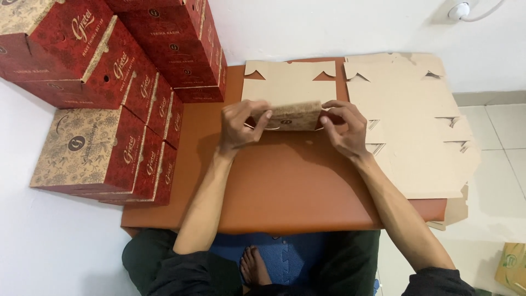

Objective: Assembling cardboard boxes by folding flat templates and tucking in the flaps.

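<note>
The cardboard box blank (289, 87) is plain brown on its upturned inner side and lies on the orange table (285, 186), near the table's far edge. Its near flap (293, 116) is folded up off the table and shows a beige outer face with a fine floral pattern. The rest of the blank lies flat, its far edge notched at two corners.

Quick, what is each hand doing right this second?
Left hand: closed on the left end of the folded cardboard flap.
Right hand: closed on the flap's right end.
</note>
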